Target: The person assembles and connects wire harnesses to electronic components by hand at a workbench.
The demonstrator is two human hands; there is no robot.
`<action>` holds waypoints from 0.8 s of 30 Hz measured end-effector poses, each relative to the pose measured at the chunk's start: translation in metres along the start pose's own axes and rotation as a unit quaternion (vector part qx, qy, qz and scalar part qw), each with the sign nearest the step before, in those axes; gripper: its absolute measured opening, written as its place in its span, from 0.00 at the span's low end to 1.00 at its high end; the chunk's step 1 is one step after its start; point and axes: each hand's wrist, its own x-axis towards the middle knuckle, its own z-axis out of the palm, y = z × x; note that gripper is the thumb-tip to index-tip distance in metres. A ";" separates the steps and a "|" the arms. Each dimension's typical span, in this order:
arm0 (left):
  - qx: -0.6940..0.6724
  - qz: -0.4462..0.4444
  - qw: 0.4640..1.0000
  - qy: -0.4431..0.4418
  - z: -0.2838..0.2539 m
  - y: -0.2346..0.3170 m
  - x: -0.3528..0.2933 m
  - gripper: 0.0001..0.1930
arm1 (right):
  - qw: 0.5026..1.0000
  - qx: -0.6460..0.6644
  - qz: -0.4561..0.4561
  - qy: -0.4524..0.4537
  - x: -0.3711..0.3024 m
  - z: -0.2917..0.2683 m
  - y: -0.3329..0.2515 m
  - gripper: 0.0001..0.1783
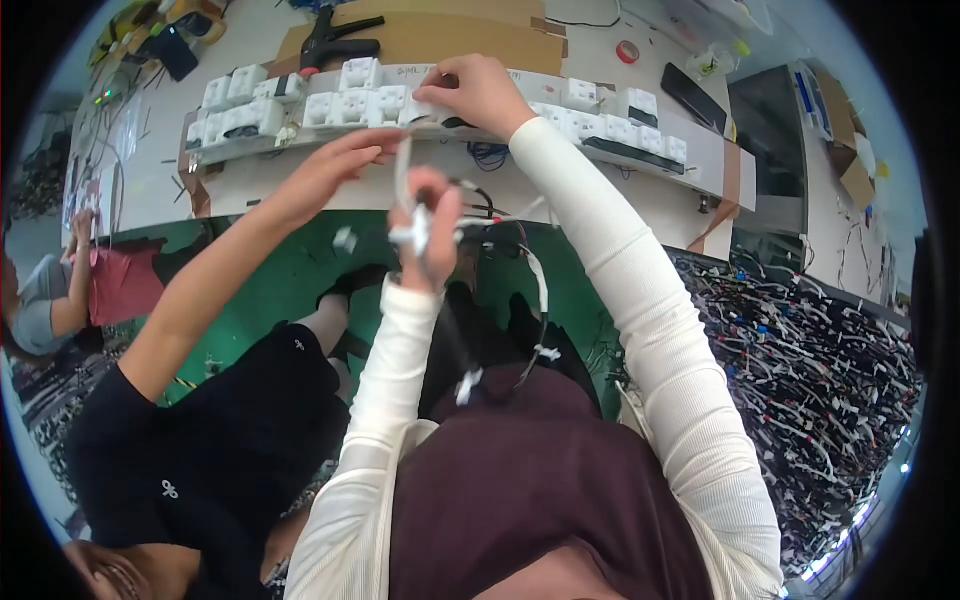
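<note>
White table point(640, 190) carries a row of white sockets point(360, 100) along its near edge, where the right hand point(478, 92) pinches one socket, while the left hand point(428, 232), just nearer, seems closed on a white-tagged wire bundle point(415, 235).

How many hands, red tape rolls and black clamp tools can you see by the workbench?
Person's own hands: 2, the left hand and the right hand
Co-worker's hand: 1, co-worker's hand
Red tape roll: 1, tape roll
Black clamp tool: 1, clamp tool
Total: 5
</note>
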 end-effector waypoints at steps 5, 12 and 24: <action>0.187 0.174 0.967 -0.006 -0.035 0.062 -0.028 0.08 | 0.994 -0.068 0.022 0.079 -0.014 0.006 0.016 0.16; -0.052 0.116 0.944 -0.303 0.000 0.109 -0.019 0.25 | 0.864 -0.201 -0.036 0.461 -0.182 -0.056 0.034 0.09; -0.249 0.164 0.581 -0.757 0.160 0.163 -0.097 0.08 | 0.801 -0.077 0.328 0.494 -0.301 -0.169 0.159 0.14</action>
